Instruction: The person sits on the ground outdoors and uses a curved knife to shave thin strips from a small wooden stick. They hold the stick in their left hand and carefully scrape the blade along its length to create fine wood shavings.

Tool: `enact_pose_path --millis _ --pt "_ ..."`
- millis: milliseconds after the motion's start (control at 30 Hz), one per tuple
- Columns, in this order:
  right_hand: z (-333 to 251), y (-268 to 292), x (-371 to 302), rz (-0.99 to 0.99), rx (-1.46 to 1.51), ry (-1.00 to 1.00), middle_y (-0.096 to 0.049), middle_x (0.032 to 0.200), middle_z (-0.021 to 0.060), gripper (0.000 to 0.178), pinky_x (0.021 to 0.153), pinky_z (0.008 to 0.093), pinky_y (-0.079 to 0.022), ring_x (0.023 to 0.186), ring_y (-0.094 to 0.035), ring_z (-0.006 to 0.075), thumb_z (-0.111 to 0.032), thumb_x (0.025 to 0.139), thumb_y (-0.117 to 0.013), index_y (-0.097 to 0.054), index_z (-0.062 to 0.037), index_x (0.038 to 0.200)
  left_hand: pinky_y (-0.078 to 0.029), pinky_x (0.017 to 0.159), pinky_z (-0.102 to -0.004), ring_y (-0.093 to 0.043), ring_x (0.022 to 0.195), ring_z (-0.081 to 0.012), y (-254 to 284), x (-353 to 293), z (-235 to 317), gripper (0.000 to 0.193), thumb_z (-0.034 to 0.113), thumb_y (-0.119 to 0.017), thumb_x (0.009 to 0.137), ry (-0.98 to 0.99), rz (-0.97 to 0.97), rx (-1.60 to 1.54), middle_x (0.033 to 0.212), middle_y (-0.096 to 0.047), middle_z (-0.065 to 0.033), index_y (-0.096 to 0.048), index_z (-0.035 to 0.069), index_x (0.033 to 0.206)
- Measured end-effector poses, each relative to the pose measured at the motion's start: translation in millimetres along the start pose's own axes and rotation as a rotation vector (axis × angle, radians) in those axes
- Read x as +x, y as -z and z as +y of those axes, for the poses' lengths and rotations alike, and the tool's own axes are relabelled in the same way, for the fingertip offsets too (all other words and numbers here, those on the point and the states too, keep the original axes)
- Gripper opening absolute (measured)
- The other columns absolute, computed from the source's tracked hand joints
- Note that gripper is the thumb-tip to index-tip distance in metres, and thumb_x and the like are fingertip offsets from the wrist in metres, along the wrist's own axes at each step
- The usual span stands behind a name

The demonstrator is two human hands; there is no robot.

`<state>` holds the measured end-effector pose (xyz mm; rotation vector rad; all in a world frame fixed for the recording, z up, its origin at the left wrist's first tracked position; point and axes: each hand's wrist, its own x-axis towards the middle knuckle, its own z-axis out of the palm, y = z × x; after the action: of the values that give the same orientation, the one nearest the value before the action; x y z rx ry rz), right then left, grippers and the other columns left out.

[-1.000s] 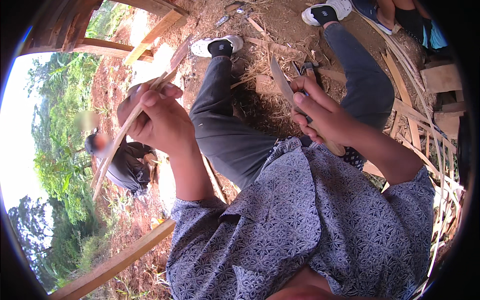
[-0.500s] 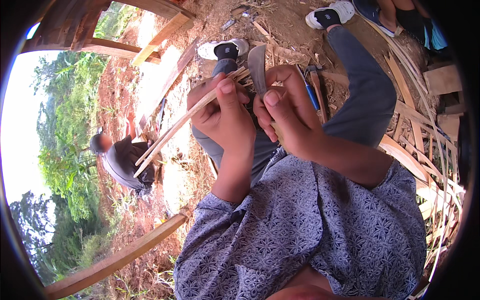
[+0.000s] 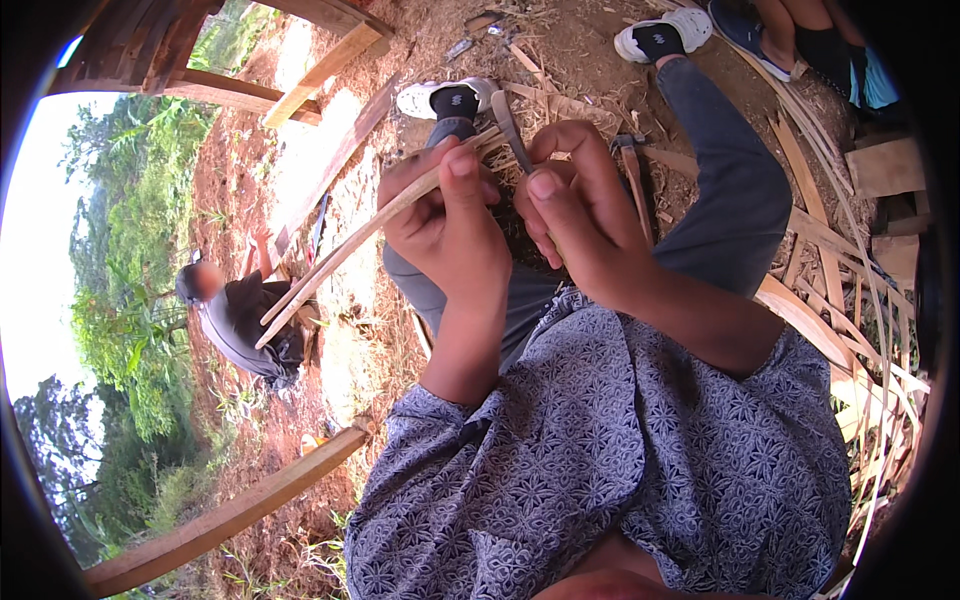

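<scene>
My left hand (image 3: 450, 230) is closed around a pale split bamboo strip (image 3: 345, 248), which forks into two thin prongs at its lower left end. The short upper end pokes out past my thumb and fingers. In my right hand (image 3: 585, 225) is a knife with a curved, dark blade (image 3: 510, 130), my thumb lying along the base of the blade. Most of its handle is hidden in my grip. The blade stands upright beside the upper end of the strip, seen nearly edge-on; whether it touches the strip I cannot tell.
A hammer (image 3: 632, 170) lies on the dirt beyond my right hand. Bamboo strips and offcuts (image 3: 830, 250) pile up at the right. A person in dark clothes (image 3: 250, 320) crouches at the left; another person's leg (image 3: 780, 35) shows at top right. A wooden beam (image 3: 230, 510) crosses lower left.
The knife blade has turned from its broad side to nearly edge-on and tipped left. My right hand has risen slightly; a blue-handled tool beside it no longer shows. The strip's forked end shifted slightly left.
</scene>
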<state>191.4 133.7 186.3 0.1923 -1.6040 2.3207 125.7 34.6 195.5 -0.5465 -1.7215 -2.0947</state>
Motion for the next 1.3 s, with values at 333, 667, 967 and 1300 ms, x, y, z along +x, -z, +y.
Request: enact_pose_path --millis 333,667,967,1300 --pt "49 13 4 0.146 -0.093 0.127 -0.058 0.095 0.0066 0.022 0.066 0.0252 -0.046 0.077 -0.056 0.0076 -0.009 0.104 -0.052 -0.044 -0.0016 0.123 -0.041 0.052 -0.0233 -0.050 0.058 -0.0083 -6 -1 -14 0.009 0.012 -0.063 0.102 0.403 -0.012 -0.493 0.079 -0.062 -0.0052 -0.062 0.003 0.101" --pt "97 66 10 0.327 -0.358 0.055 -0.053 0.080 0.0014 0.019 0.061 0.0276 -0.042 0.068 -0.051 0.0075 -0.013 0.104 -0.054 -0.047 -0.0019 0.118 -0.036 0.054 -0.0217 -0.041 0.061 -0.0048 5 -1 13 0.024 0.027 -0.060 0.104 0.680 -0.034 -0.808 0.080 -0.057 0.0003 -0.065 0.003 0.104" --pt "78 75 -4 0.229 -0.183 -0.016 -0.047 0.073 -0.0040 0.018 0.057 0.0227 -0.034 0.063 -0.040 0.0025 -0.015 0.106 -0.049 -0.044 -0.0053 0.121 -0.040 0.054 -0.0237 -0.043 0.062 -0.0061 12 12 17 0.018 0.023 -0.062 0.103 0.490 0.059 -0.603 0.081 -0.057 -0.0008 -0.065 0.005 0.100" --pt "39 14 -1 -0.001 0.119 0.109 -0.050 0.079 -0.0029 0.019 0.055 0.0197 -0.035 0.064 -0.042 0.0019 -0.017 0.108 -0.048 -0.040 -0.0067 0.122 -0.047 0.048 -0.0236 -0.054 0.053 -0.0091 -7 2 7 0.014 0.011 -0.068 0.098 0.345 0.099 -0.403 0.076 -0.066 -0.0089 -0.060 0.003 0.091"
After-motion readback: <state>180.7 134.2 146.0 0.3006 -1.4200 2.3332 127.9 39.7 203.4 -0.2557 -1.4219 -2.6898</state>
